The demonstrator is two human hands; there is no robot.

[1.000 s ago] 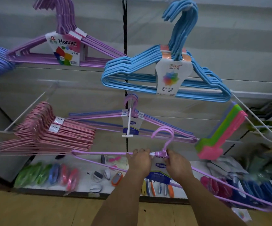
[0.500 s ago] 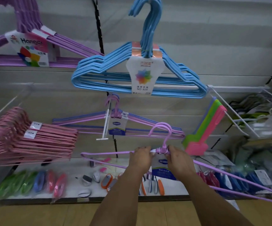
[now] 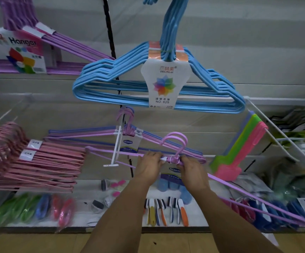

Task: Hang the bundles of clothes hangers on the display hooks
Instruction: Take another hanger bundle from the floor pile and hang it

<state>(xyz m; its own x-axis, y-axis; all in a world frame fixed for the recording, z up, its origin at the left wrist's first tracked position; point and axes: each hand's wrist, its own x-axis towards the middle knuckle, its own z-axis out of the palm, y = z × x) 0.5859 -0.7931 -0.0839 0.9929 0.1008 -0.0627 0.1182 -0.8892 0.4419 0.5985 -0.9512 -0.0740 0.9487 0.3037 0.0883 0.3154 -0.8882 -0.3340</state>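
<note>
Two hands hold a bundle of light purple hangers (image 3: 173, 157) in front of a shop wall. The left hand (image 3: 149, 166) grips the bundle just left of its neck, with the fingers curled over the top wire. The right hand (image 3: 192, 170) grips it just right of the neck, fingers curled round the wire too. The bundle's pink-purple hook top (image 3: 174, 140) sticks up between the two hands. The long arms of the bundle reach out to both sides, and the right arm slopes down toward the low right corner.

A white display hook (image 3: 116, 145) sticks out from the wall just left of the hands. Another bundle of purple and blue hangers (image 3: 93, 133) hangs on it, behind the held bundle. Higher up hangs a big bundle of blue hangers (image 3: 111, 84) with a white label. Pink hangers (image 3: 38, 161) hang at the left. Small brushes (image 3: 166, 210) lie on the low shelf (image 3: 86, 187) under the hands.
</note>
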